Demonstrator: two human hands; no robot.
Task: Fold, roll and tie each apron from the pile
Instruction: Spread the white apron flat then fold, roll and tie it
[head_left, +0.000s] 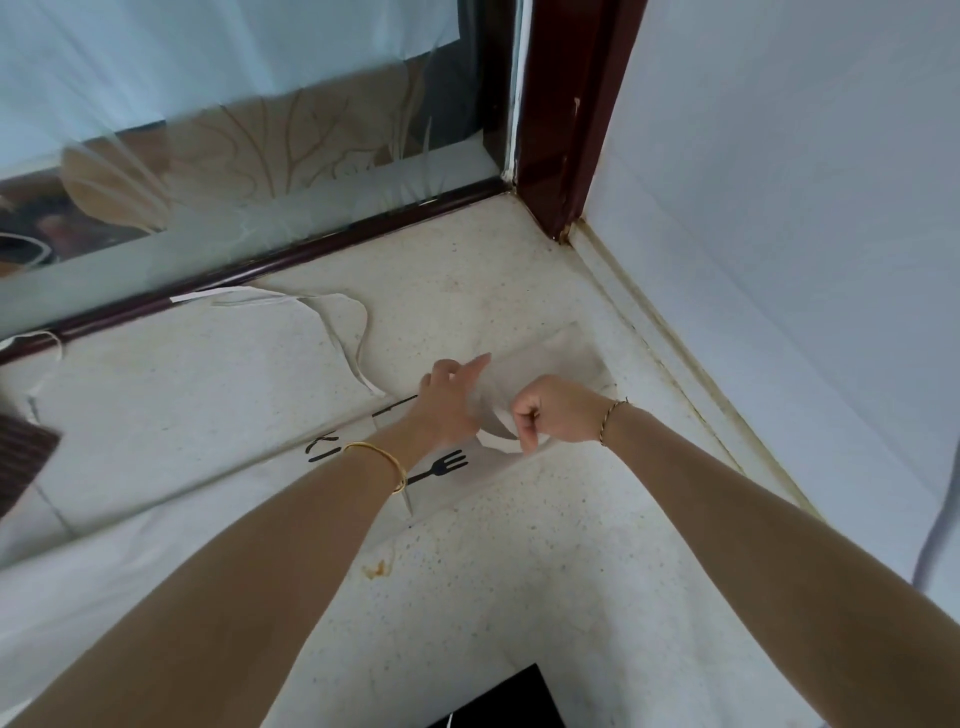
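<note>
both forearms reach out over the speckled counter to the pale apron, which lies spread flat there so it can be folded. right hand is fisted round a strap, seemingly pulling it clear, while the left hand rests loose-fingered, pinning cloth near the fork print.

arms: bare, no sleeves | left wrist: gold bangle | right wrist: thin gold bracelet

Soft, even daylight fills the room, with hardly any shadows. The glass door shows pale reflections. Wide-angle bending curves the edges, and the left hand looks slightly motion-blurred.
</note>
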